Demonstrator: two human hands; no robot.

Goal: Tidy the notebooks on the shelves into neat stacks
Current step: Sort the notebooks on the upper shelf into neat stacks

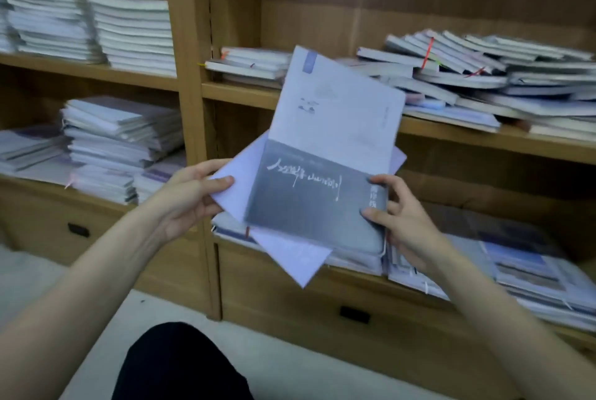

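In front of the shelves I hold up a notebook with a pale upper half and a grey lower band bearing white script. A plain lavender notebook lies skewed underneath it. My left hand pinches the lavender notebook's left corner with its thumb on top. My right hand grips the grey notebook's lower right corner. A jumbled heap of notebooks lies on the right middle shelf. A short stack sits at that shelf's left end.
Wooden shelving fills the view. Tall stacks stand on the upper left shelf, and leaning piles sit below them. More notebooks lie spread on the lower right shelf. Drawers run along the bottom. My dark-clothed knee is over the pale floor.
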